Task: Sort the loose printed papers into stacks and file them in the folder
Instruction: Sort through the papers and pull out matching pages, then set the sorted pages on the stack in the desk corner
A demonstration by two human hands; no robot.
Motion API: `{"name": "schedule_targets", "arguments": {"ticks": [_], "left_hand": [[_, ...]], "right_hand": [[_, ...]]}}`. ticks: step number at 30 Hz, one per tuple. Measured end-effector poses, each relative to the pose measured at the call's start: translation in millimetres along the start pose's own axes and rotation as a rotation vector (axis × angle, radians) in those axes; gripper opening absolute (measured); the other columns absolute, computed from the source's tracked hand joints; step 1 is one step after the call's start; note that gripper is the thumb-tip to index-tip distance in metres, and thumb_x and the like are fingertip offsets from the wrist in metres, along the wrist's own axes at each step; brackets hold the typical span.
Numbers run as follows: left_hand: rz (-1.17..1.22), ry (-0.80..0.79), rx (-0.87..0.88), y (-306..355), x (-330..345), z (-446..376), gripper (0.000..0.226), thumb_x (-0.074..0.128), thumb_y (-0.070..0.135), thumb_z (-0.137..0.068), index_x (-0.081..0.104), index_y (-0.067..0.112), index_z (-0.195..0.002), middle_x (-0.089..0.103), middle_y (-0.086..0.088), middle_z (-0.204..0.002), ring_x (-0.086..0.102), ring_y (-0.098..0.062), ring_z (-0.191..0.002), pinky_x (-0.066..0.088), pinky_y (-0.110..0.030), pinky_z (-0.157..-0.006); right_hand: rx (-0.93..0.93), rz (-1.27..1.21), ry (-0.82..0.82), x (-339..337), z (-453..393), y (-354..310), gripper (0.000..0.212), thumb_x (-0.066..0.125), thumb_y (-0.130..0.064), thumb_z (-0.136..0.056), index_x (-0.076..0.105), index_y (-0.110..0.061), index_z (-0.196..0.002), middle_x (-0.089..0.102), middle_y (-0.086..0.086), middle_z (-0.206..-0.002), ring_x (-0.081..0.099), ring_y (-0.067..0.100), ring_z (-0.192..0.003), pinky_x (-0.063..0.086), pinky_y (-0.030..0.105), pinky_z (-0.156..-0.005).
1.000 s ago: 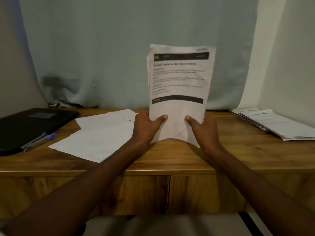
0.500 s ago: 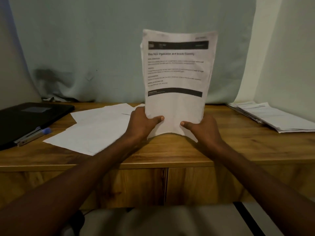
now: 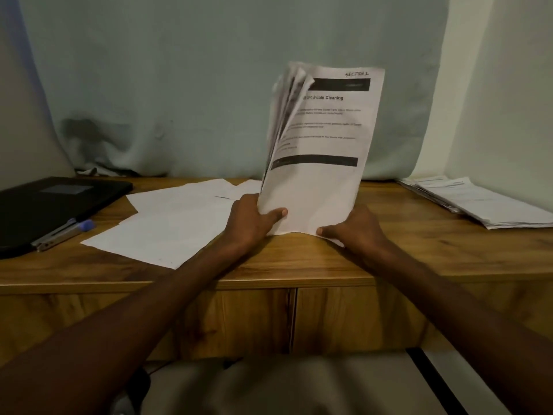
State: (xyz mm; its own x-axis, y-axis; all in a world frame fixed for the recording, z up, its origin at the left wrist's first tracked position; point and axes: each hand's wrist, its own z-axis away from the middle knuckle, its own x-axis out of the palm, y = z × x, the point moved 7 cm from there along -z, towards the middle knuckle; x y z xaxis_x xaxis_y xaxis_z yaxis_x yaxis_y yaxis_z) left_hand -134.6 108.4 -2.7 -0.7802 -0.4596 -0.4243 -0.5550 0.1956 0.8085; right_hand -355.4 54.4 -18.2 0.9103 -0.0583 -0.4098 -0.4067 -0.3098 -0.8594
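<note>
A bundle of printed sheets [image 3: 317,163] is held upright over the middle of the desk [image 3: 299,259], its lower edge gripped at the left by the left hand [image 3: 251,220] and at the right by the right hand [image 3: 356,226]. Loose sheets [image 3: 167,223] are spread flat on the desk just left of the bundle. Further left a folder [image 3: 51,205] is laid, with a pen [image 3: 64,233] resting on its near corner. At the far right, well apart, a stack of papers [image 3: 481,202] is set by the wall.

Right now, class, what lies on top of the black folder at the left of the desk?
A pen with a blue cap rests on the folder, its tip jutting past the near edge. A grey label shows on the cover. Whatever the closed folder holds is hidden.
</note>
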Motion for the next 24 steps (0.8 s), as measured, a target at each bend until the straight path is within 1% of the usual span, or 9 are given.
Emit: {"name": "schedule_targets", "arguments": {"ticks": [3, 5, 7, 9, 11, 14, 18, 21, 24], "left_hand": [[0.012, -0.031, -0.044, -4, 1, -5, 0.066, 0.076, 0.038, -0.091, 0.048, 0.011, -0.145, 0.058, -0.009, -0.143, 0.057, -0.029, -0.130, 0.050, -0.044, -0.107], [0.037, -0.063, -0.061, -5, 2, -8, 0.067, 0.077, 0.036, -0.091, 0.047, 0.012, -0.146, 0.056, -0.009, -0.146, 0.055, -0.029, -0.133, 0.048, -0.045, -0.110], [0.096, -0.091, -0.092, -6, 3, -10, 0.070, 0.078, 0.036, -0.089, 0.046, 0.014, -0.147, 0.057, -0.005, -0.145, 0.054, -0.027, -0.133, 0.047, -0.047, -0.111], [0.179, -0.136, -0.094, -2, 4, -9, 0.071, 0.081, 0.035, -0.086, 0.049, 0.015, -0.146, 0.061, -0.001, -0.138, 0.058, -0.023, -0.127, 0.051, -0.038, -0.103], [0.346, -0.187, -0.109, 3, 11, -5, 0.063, 0.082, 0.029, -0.085, 0.055, 0.013, -0.140, 0.068, 0.001, -0.127, 0.066, -0.019, -0.115, 0.056, -0.029, -0.086], [0.618, -0.373, -0.256, 14, 38, 10, 0.052, 0.082, 0.020, -0.086, 0.059, 0.010, -0.132, 0.076, -0.010, -0.115, 0.076, -0.029, -0.098, 0.064, -0.037, -0.070], [0.614, -0.598, -0.282, 36, 79, 14, 0.046, 0.076, 0.012, -0.090, 0.059, -0.002, -0.131, 0.075, -0.026, -0.107, 0.076, -0.036, -0.096, 0.065, -0.033, -0.074], [0.622, -0.709, -0.311, 47, 110, 12, 0.039, 0.072, 0.009, -0.092, 0.062, -0.005, -0.127, 0.074, -0.026, -0.110, 0.076, -0.034, -0.098, 0.065, -0.031, -0.076], [0.616, -0.789, -0.304, 63, 145, 9, 0.034, 0.071, 0.004, -0.092, 0.064, -0.007, -0.124, 0.074, -0.027, -0.110, 0.077, -0.030, -0.092, 0.064, -0.029, -0.076]], "right_hand": [[0.020, 0.003, -0.003, 1, 0, 1, 0.063, 0.091, -0.016, -0.075, 0.059, -0.008, -0.130, 0.065, 0.009, -0.132, 0.063, 0.028, -0.120, 0.055, 0.037, -0.091], [0.076, -0.038, -0.050, 1, -1, 2, 0.063, 0.091, -0.015, -0.075, 0.059, -0.012, -0.130, 0.065, 0.007, -0.130, 0.063, 0.024, -0.113, 0.054, 0.032, -0.084], [0.176, -0.248, -0.125, -1, 0, 4, 0.052, 0.087, -0.013, -0.079, 0.060, -0.017, -0.122, 0.068, 0.002, -0.118, 0.067, 0.015, -0.095, 0.056, 0.026, -0.066], [0.253, -0.515, -0.135, -10, 2, 2, 0.037, 0.082, -0.012, -0.085, 0.061, -0.015, -0.116, 0.070, 0.006, -0.110, 0.072, 0.017, -0.082, 0.057, 0.025, -0.052], [0.259, -0.588, -0.091, -22, -2, 5, 0.046, 0.082, -0.015, -0.085, 0.060, -0.009, -0.125, 0.072, 0.011, -0.115, 0.073, 0.025, -0.094, 0.061, 0.032, -0.059], [0.255, -0.592, 0.009, -43, -8, 18, 0.047, 0.084, -0.018, -0.083, 0.064, -0.009, -0.125, 0.073, 0.009, -0.119, 0.071, 0.028, -0.105, 0.062, 0.040, -0.073], [0.293, -0.568, 0.068, -92, -13, 33, 0.030, 0.081, -0.014, -0.086, 0.063, -0.015, -0.110, 0.069, 0.008, -0.119, 0.066, 0.028, -0.108, 0.062, 0.045, -0.079], [0.316, -0.509, 0.121, -135, -14, 46, 0.041, 0.082, -0.011, -0.084, 0.060, -0.011, -0.120, 0.066, 0.008, -0.118, 0.064, 0.028, -0.106, 0.063, 0.040, -0.065], [0.341, -0.488, 0.139, -173, -13, 61, 0.034, 0.082, -0.009, -0.083, 0.061, -0.010, -0.110, 0.065, 0.008, -0.114, 0.064, 0.024, -0.101, 0.061, 0.037, -0.061]]}}
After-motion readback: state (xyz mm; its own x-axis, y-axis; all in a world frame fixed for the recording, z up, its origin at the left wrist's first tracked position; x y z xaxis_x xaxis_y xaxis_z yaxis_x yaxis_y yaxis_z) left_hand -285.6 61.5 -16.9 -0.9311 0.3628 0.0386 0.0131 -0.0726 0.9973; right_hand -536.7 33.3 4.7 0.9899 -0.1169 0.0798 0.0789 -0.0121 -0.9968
